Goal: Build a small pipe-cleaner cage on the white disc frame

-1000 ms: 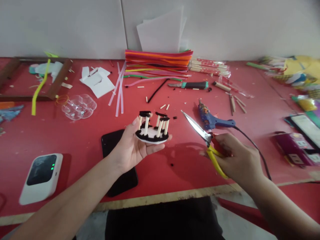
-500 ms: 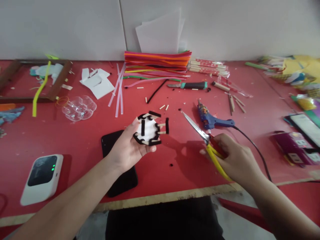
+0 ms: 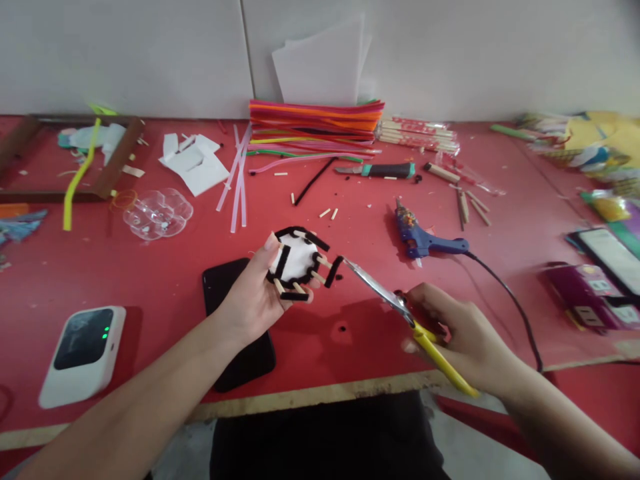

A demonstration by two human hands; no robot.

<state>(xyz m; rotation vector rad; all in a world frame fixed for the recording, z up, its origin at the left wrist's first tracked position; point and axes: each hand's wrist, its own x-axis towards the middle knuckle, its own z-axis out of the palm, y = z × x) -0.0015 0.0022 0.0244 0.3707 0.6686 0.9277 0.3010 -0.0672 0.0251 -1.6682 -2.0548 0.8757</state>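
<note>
Between thumb and fingers, my left hand grips a small round craft piece, white in the middle with a fuzzy black rim. Short wooden sticks jut from its rim and carry black pipe-cleaner bars. My right hand is wrapped round the yellow handles of a pair of scissors. Their blades look closed, and the tip lies beside the black bar at the piece's right side; whether they touch I cannot tell. A black phone lies beneath my left hand.
A blue glue gun with a cord rests at right. Behind are a utility knife, a bundle of coloured pipe cleaners and several stick offcuts. A white device is at left, a purple power block far right.
My right hand has swung the scissors left and down, bringing the tip to the craft piece. My left hand has tilted the piece, so its black bars now slant.
</note>
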